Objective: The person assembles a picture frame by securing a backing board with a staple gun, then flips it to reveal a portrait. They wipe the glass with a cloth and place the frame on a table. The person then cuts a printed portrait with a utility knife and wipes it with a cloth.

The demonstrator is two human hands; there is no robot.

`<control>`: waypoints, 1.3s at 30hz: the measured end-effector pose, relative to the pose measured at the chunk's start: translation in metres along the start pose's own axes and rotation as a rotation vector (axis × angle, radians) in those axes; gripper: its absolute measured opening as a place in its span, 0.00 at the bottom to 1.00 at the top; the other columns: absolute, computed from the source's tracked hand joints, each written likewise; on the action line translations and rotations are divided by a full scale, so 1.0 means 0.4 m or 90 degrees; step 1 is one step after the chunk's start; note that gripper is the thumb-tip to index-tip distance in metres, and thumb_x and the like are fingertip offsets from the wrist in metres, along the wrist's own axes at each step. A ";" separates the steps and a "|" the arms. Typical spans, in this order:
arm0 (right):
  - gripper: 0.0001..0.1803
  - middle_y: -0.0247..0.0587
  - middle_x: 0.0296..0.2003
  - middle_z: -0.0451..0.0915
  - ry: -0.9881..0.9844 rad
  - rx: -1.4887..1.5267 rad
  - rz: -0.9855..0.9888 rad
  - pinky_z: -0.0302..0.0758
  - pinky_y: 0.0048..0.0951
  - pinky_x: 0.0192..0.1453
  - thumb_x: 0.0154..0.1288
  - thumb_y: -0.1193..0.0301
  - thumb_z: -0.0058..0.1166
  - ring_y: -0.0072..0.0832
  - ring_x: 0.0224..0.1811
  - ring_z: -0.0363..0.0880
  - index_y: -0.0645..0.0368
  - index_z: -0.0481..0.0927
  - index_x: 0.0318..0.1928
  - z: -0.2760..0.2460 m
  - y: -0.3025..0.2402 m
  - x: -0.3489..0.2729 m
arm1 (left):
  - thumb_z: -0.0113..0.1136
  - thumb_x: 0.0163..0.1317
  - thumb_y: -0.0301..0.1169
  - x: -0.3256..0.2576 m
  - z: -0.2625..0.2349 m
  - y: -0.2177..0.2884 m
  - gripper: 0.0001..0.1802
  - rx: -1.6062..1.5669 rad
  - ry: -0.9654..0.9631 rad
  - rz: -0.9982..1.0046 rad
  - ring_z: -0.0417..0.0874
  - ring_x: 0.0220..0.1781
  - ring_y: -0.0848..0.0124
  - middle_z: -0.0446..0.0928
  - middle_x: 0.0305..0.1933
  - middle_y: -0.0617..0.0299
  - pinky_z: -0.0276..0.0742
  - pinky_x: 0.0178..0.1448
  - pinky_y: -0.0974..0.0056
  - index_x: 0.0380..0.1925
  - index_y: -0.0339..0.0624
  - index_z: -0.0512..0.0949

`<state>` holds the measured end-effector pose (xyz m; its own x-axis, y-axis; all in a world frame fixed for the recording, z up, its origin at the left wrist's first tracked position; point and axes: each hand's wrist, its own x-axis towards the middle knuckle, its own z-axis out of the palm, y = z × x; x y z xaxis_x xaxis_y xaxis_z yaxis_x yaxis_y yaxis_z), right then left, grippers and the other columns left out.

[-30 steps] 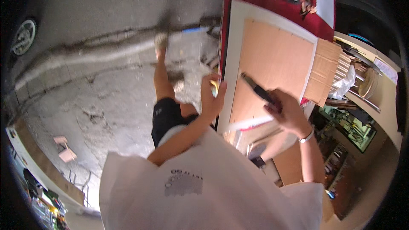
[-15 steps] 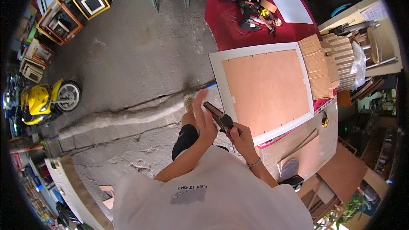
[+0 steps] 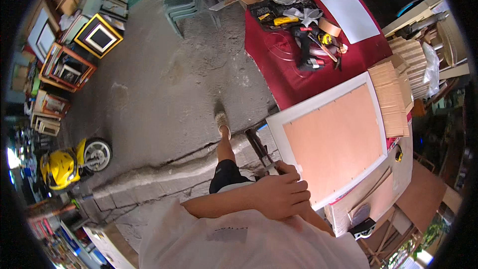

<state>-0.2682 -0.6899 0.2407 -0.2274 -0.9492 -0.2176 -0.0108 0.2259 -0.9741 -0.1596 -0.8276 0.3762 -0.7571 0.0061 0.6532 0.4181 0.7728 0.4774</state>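
My right hand (image 3: 287, 169) grips a dark metal hand tool (image 3: 258, 145) that looks like a staple gun. The tool's long body points away from me, just left of the frame's near corner. Across my right wrist lies my left hand (image 3: 279, 197), its fingers curled around it and hiding the wrist. To the right of both hands, a white picture frame (image 3: 275, 123) lies back side up on the table. A brown backing board (image 3: 334, 142) fills it, with small dark tabs along its edges.
Red cloth (image 3: 279, 82) covers the table beyond the frame, bearing a cordless drill (image 3: 304, 45), a yellow tape measure (image 3: 326, 39) and a white sheet (image 3: 351, 19). Corrugated cardboard (image 3: 389, 100) touches the frame's right side. Stacked green chairs (image 3: 180, 7), leaning frames (image 3: 98, 36) and a yellow motorcycle (image 3: 60, 168) stand leftward.
My left hand has moved from beside the tool's tip, fingers stretched, to my right wrist. The tool stays in my right hand. The view has shifted, and a person's dark clothing shows beside the chairs.
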 end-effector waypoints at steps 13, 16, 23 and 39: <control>0.23 0.42 0.40 0.81 -0.110 0.054 -0.228 0.77 0.31 0.47 0.75 0.53 0.52 0.32 0.43 0.82 0.65 0.79 0.46 0.188 -0.271 0.747 | 0.72 0.46 0.53 -0.115 -0.502 -0.615 0.23 0.140 0.043 -0.262 0.73 0.20 0.70 0.69 0.21 0.67 0.66 0.26 0.66 0.18 0.49 0.72; 0.07 0.44 0.37 0.82 0.189 -0.197 -0.088 0.77 0.33 0.43 0.73 0.69 0.55 0.36 0.37 0.82 0.60 0.80 0.43 0.072 -0.224 0.931 | 0.72 0.46 0.50 -0.121 -0.536 -0.720 0.22 0.157 0.024 -0.296 0.73 0.19 0.70 0.68 0.19 0.67 0.66 0.24 0.65 0.16 0.49 0.71; 0.08 0.41 0.37 0.80 0.289 -0.630 -0.129 0.71 0.42 0.49 0.64 0.66 0.60 0.39 0.44 0.79 0.56 0.82 0.38 -0.087 -0.149 1.483 | 0.72 0.46 0.50 -0.043 -0.581 -0.931 0.25 0.159 -0.021 -0.276 0.72 0.18 0.70 0.67 0.19 0.66 0.64 0.21 0.65 0.13 0.49 0.67; 0.09 0.48 0.41 0.76 0.172 -0.671 0.060 0.77 0.48 0.50 0.62 0.70 0.60 0.48 0.47 0.79 0.57 0.76 0.41 -0.091 -0.131 1.588 | 0.71 0.49 0.50 0.095 -0.587 -1.178 0.26 0.076 -0.006 -0.254 0.72 0.21 0.70 0.64 0.18 0.68 0.66 0.26 0.66 0.12 0.49 0.66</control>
<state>-0.4476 -1.2969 0.1559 -0.4764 -0.8676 -0.1424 -0.7813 0.4920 -0.3841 -0.2675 -1.3406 0.3140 -0.8525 -0.3041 0.4252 0.0297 0.7839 0.6202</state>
